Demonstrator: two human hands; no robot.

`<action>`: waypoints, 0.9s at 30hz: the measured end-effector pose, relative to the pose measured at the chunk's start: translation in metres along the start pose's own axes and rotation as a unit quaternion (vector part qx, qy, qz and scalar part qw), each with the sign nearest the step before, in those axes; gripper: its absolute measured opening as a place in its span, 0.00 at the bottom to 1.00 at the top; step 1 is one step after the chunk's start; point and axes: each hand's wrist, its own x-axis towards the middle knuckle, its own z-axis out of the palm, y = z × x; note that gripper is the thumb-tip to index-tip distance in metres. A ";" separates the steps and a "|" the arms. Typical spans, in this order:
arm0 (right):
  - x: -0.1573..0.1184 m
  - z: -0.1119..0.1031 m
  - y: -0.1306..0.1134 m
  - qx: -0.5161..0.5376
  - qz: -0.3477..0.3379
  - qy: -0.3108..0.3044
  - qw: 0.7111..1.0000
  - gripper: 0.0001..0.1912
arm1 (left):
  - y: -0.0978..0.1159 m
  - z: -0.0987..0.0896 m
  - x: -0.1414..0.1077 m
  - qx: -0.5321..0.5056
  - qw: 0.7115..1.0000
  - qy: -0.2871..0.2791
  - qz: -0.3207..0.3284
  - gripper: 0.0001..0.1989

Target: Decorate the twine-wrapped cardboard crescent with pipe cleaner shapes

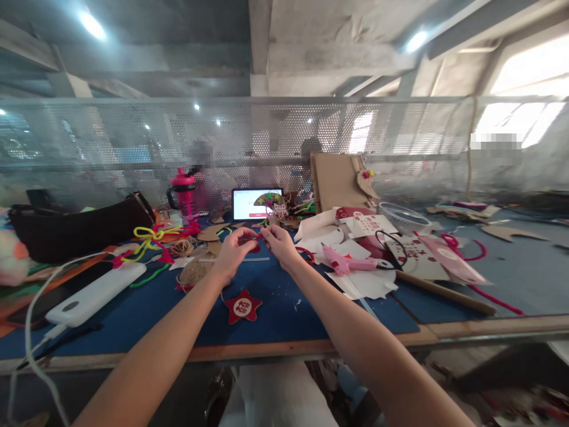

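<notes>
Over the middle of the blue tabletop, my left hand (234,254) and my right hand (280,244) meet almost fingertip to fingertip. Both are closed in a pinch on a small red piece (258,235), mostly covered by the fingers, so its kind is unclear. Below them on the table lies a red star ornament (242,306) with a pale round centre and red lettering. A ball of brown twine (195,274) sits just left of my left wrist. Right of my right forearm, a pink glue gun (349,261) rests on white paper scraps (372,284).
A white power bank (95,295) with a cable lies at left, near a black pouch (77,228). At the back stand a pink bottle (182,193), a lit tablet (249,204) and cardboard (335,181). A cardboard tube (444,292) lies along the right front.
</notes>
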 end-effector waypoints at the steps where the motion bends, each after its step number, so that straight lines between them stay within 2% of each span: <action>1: 0.001 -0.001 0.000 0.016 0.006 0.010 1.000 0.16 | 0.000 0.000 0.000 -0.012 1.000 0.001 -0.016 0.09; 6: 0.005 -0.003 0.002 0.072 0.017 0.038 0.997 0.17 | 0.002 0.003 0.000 -0.081 0.994 -0.009 -0.066 0.09; 19: 0.011 0.003 0.001 0.126 0.061 0.145 0.980 0.16 | 0.008 0.013 0.001 -0.191 0.976 -0.021 -0.098 0.08; 21: 0.012 -0.002 0.003 0.078 0.040 0.106 0.991 0.16 | 0.009 0.009 0.001 -0.199 0.975 -0.021 -0.099 0.08; 23: 0.013 -0.010 0.004 -0.032 -0.001 0.050 0.998 0.14 | 0.008 0.002 0.001 -0.204 0.973 -0.017 -0.106 0.07; 25: 0.014 -0.019 0.003 -0.170 -0.073 0.024 0.982 0.10 | 0.007 -0.004 0.003 -0.197 0.973 -0.009 -0.123 0.07; 27: 0.012 -0.025 -0.001 -0.270 -0.166 0.015 0.948 0.07 | 0.004 -0.009 0.005 -0.178 0.974 -0.005 -0.138 0.07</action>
